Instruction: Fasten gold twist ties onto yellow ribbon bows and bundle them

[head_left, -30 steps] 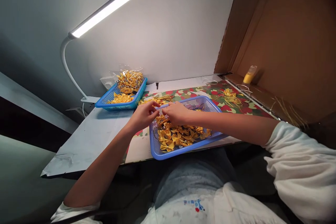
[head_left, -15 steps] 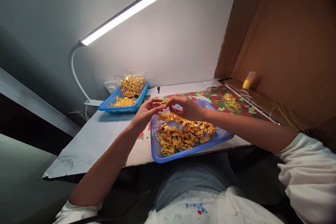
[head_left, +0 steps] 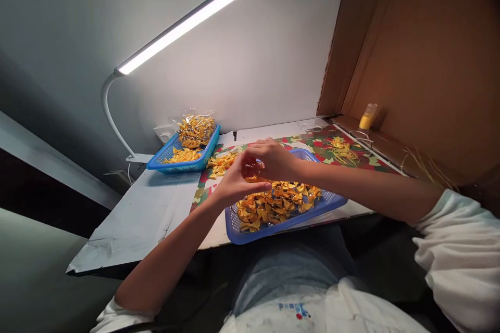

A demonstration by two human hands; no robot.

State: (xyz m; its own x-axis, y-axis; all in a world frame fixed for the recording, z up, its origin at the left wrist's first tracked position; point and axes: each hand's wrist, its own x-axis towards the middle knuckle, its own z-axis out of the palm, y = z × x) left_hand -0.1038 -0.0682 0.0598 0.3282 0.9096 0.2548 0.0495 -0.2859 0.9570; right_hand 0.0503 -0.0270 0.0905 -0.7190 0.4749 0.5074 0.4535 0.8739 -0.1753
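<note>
My left hand [head_left: 233, 181] and my right hand [head_left: 279, 161] meet above the near basket, fingertips close together. In the gap between them shows a yellow ribbon bow [head_left: 253, 168], partly hidden by the fingers. My right hand is closed on it in a pinch. The fingers of my left hand curve in against the right ones, its thumb stretched out below; its fingertips are hidden. Under both hands stands a blue-purple plastic basket [head_left: 234, 233], with many yellow bows [head_left: 279, 204] in it, some with shiny metallic bits.
A blue basket [head_left: 174, 167] with yellow pieces and a bagged heap of bows [head_left: 195, 130] stands at the back left. More yellow pieces [head_left: 221, 164] lie beside it. Yellow strands [head_left: 341, 150] and a small bottle [head_left: 367, 116] are to the right. A lamp [head_left: 187, 23] hangs overhead.
My left hand has moved right and turned, its thumb now lower and its fingers up against my right hand. The yellow pieces behind it have come into view.
</note>
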